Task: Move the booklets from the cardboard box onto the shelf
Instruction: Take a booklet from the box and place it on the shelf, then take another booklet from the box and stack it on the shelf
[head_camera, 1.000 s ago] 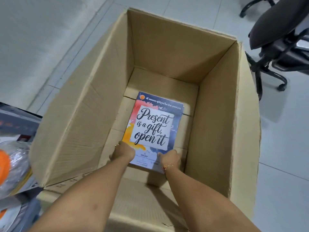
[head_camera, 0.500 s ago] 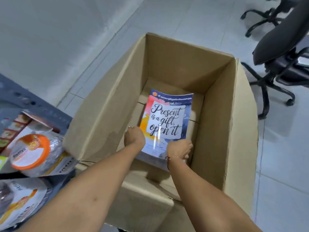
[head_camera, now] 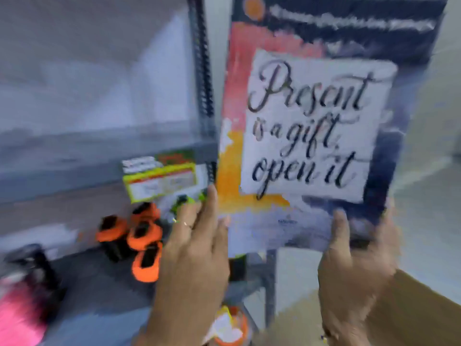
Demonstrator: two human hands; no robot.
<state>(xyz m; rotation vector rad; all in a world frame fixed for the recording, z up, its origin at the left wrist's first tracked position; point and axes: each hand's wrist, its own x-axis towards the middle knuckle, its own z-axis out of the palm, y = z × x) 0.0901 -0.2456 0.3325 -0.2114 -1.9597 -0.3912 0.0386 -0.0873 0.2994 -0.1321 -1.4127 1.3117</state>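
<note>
A booklet [head_camera: 311, 126] with the words "Present is a gift, open it" on a red, yellow and dark blue cover stands upright and close in front of me, filling the upper right. My left hand [head_camera: 197, 248] grips its lower left corner, thumb on the cover. My right hand [head_camera: 349, 260] grips its lower right edge. The grey metal shelf [head_camera: 104, 156] lies to the left, with its perforated upright post [head_camera: 202, 71] just beside the booklet's left edge. The cardboard box is out of view. The picture is blurred by motion.
On the shelf board stand several orange-and-black small items [head_camera: 139, 238], a yellow-green printed pack [head_camera: 159, 181] and a pink-and-black object [head_camera: 22, 295] at the far left. An orange-lidded container [head_camera: 229, 328] sits lower, between my arms. A pale wall lies to the right.
Both hands have lifted the booklet out of the box and up in front of the shelf. My view has swung from the box to the shelf.
</note>
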